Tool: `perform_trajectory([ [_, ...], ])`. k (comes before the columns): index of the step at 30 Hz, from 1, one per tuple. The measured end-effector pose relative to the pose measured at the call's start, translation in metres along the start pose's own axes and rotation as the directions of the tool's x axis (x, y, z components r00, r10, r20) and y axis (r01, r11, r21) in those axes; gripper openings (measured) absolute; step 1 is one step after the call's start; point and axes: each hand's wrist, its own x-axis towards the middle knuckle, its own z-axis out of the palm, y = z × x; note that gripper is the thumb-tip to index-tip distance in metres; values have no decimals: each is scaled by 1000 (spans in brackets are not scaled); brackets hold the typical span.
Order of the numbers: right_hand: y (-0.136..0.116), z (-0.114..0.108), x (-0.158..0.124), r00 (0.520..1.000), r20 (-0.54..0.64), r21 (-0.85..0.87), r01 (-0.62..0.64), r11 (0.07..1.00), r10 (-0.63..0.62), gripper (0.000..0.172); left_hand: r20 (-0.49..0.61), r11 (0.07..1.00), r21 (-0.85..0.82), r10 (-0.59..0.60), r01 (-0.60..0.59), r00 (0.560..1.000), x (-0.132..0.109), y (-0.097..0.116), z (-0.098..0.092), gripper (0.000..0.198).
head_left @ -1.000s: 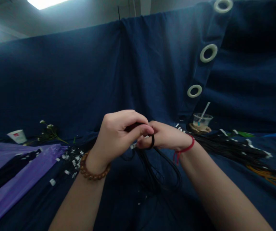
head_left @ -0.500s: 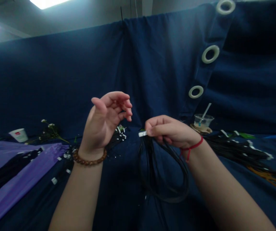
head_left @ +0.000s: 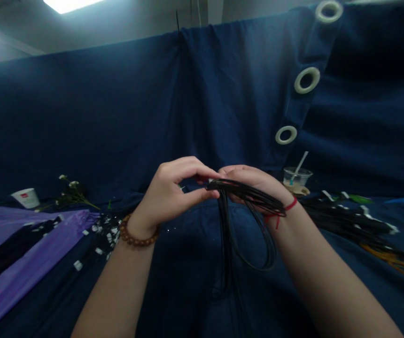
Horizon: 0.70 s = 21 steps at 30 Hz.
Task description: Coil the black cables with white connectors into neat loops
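Observation:
Both hands meet at a bundle of thin black cords (head_left: 254, 197), which look like wires, in the middle of the head view. My left hand (head_left: 181, 188), with a beaded bracelet on its wrist, pinches one end of the bundle between thumb and fingers. A small white bit shows at that pinch. Close beside it, my right hand (head_left: 254, 180), wearing a red string, is closed on the same bundle; its fingers are partly hidden behind the strands. Part of the bundle lies over the right palm toward the wrist, and the rest hangs below in a loop.
On the left lie a purple plastic bag (head_left: 64, 239) with black cords, small white connectors (head_left: 112, 234), white flowers (head_left: 73, 184) and a paper cup (head_left: 26, 197). Another heap of black cords (head_left: 346, 216), orange cords (head_left: 395, 265) and a plastic cup (head_left: 297, 177) are at right. A blue curtain (head_left: 117, 112) hangs behind.
My left hand has come down and right, from open and empty to pinching the bundle's end. The white end that stuck out of my right hand is now mostly covered.

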Motion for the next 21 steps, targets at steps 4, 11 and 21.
perform_trajectory([
  [4, -1, 5, 0, 999, -28, 39, 29, 999, -28, 24, -64, 945, -265, -215, 191, 975, -2, -3, 6, 16],
  [11, 0, 12, 1, 998, -44, 45, 44, 998, -42, 19, 42, 692, -599, -476, 403, 879, 3, -9, 11, 16],
  [21, 2, 14, 0, 991, -110, -19, 79, 997, -80, 22, 218, 424, -737, -588, 527, 779, 5, -17, 13, 32],
])
